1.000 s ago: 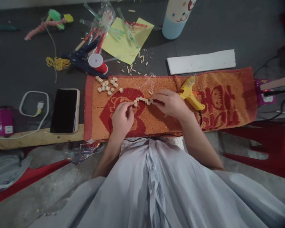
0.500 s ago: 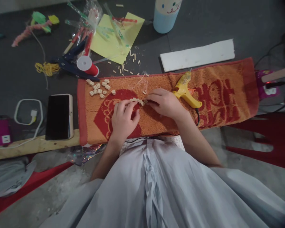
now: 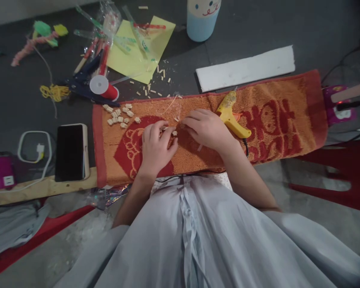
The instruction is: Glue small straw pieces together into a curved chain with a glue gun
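Observation:
My left hand (image 3: 157, 145) rests on the orange and red towel (image 3: 306, 132), fingers curled over a small strip of cream bead-like pieces (image 3: 174, 133). Only its end shows by the fingertips; the rest is hidden. My right hand (image 3: 206, 129) lies just to the right, fingers bent and together; what they pinch, if anything, cannot be made out. Near its fingertips is a loose cream piece (image 3: 176, 119). A yellow glue gun (image 3: 232, 116) lies right of that hand. Several cream clusters (image 3: 117, 115) sit at the towel's left end.
A red thread spool (image 3: 108, 90) and dark blue pliers-like tool (image 3: 81, 82) lie behind the towel's left end. Farther back are yellow paper (image 3: 127, 60), straws and a blue cup (image 3: 201, 26). A white board (image 3: 246, 68) lies behind; a phone (image 3: 72, 152) is at left.
The strip, which stretched between both hands, is now mostly covered by my left fingers. My right fingertips have come away from it. The whole view has shifted slightly.

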Demonstrator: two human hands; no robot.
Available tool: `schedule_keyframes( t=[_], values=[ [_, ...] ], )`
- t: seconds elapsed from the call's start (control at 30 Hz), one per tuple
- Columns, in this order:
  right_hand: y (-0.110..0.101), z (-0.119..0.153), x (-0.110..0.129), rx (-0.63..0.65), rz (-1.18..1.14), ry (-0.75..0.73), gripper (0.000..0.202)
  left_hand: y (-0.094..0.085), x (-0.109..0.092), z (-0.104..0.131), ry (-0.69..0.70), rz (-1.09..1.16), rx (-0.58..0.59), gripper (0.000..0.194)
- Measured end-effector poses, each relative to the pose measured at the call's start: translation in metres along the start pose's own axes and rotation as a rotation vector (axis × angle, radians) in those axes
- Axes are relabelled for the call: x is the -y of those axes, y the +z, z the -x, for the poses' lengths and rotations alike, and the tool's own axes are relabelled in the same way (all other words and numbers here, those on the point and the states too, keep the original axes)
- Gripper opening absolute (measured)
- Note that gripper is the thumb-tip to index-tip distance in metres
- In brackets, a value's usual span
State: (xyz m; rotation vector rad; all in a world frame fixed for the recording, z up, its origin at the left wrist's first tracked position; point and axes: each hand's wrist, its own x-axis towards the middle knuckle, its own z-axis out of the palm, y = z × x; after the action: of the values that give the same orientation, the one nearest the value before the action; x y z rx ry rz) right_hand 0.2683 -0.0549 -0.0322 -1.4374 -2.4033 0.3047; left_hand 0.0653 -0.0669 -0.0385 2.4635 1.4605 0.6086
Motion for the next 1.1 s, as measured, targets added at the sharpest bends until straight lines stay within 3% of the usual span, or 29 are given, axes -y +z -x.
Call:
schedule_keyframes(
  t=[0.2,0.3,0.47,0.57,0.77,0.9,1.1],
  values=[
    [-0.003,-0.006,-0.001,0.044,0.054,0.033,0.024,0.003,0.0,0.0,0.002,-0.006,-0.015,0.025],
    [-0.013,0.001,-0.002,0.006,0.004,0.05,0.022,0.004,0.001,-0.001,0.019,-0.024,-0.039,0.023],
    [-0.045,0.041,-0.017,-0.162,0.038,0.181,0.022,0.006,0.002,-0.002,-0.016,0.036,-0.05,0.024],
    [-0.055,0.068,-0.026,-0.163,0.152,0.357,0.031,0.007,0.003,-0.002,-0.019,0.083,-0.07,0.029],
    [-0.043,0.086,-0.022,-0.022,0.228,0.581,0.052,0.007,0.003,-0.003,-0.058,0.044,-0.041,0.036],
    [-0.034,0.079,-0.02,-0.066,0.21,0.638,0.05,0.009,0.004,-0.002,-0.063,0.04,-0.047,0.041],
    [-0.036,0.073,-0.029,-0.009,0.201,0.662,0.041,0.012,0.006,0.0,-0.045,0.036,-0.067,0.039]
  ],
)
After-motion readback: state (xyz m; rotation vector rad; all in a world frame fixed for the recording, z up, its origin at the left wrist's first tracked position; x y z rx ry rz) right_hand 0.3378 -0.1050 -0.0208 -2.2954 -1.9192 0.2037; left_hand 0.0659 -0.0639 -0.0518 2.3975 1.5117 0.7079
